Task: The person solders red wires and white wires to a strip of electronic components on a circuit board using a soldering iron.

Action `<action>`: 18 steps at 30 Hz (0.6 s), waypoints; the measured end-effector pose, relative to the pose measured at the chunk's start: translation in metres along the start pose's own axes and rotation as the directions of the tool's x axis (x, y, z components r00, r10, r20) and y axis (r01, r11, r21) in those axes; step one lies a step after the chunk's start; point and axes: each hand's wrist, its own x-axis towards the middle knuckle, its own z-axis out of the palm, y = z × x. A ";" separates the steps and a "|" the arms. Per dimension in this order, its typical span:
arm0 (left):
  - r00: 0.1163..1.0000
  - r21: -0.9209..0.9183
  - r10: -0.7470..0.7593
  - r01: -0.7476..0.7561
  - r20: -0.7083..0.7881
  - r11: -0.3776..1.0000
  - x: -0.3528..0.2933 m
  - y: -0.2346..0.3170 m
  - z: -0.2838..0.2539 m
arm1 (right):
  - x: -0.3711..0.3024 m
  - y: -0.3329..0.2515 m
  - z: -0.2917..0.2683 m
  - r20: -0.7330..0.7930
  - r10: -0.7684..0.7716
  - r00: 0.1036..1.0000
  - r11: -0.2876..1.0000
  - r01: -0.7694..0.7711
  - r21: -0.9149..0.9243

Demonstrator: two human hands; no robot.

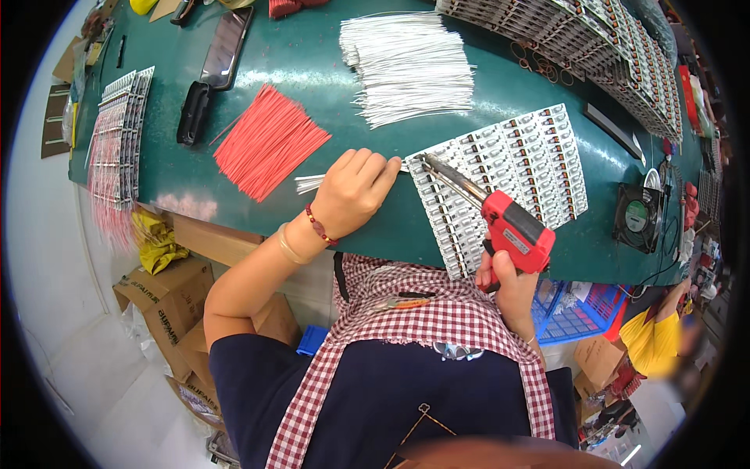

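My left hand (353,191) is closed around a small bundle of white wires (308,184), whose ends stick out on its left. Its fingertips meet the upper left corner of a white circuit board panel (525,168) with rows of small parts. In my right hand (512,293) is a red and black soldering gun (517,230). The gun's tip points at that same corner, close to my left fingertips; whether it touches a wire I cannot tell. A pile of red wires (269,144) lies left of my left hand, and a larger pile of white wires (408,69) lies beyond it.
At the far left, panels with red and white wires (119,144) overhang the green table (328,23). A phone (227,47) and a black case (194,113) lie nearby. Stacked panels (625,66) stand back right, above a small fan (637,217). Below right are a blue crate (582,313) and another person's yellow sleeve (650,344).
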 end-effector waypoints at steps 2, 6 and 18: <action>1.000 -0.012 -0.023 0.023 0.016 1.000 -0.001 0.001 0.000 | -0.003 0.002 0.004 -0.082 0.029 0.996 0.995 -0.037 -0.096; 1.000 -0.044 -0.028 0.029 0.007 0.999 0.000 0.001 0.001 | -0.002 0.013 0.003 -0.085 -0.043 0.995 0.977 0.025 -0.210; 0.999 -0.067 -0.034 0.034 0.011 0.997 0.001 0.000 0.003 | -0.009 0.028 -0.005 0.060 -0.276 0.959 0.754 0.255 -0.605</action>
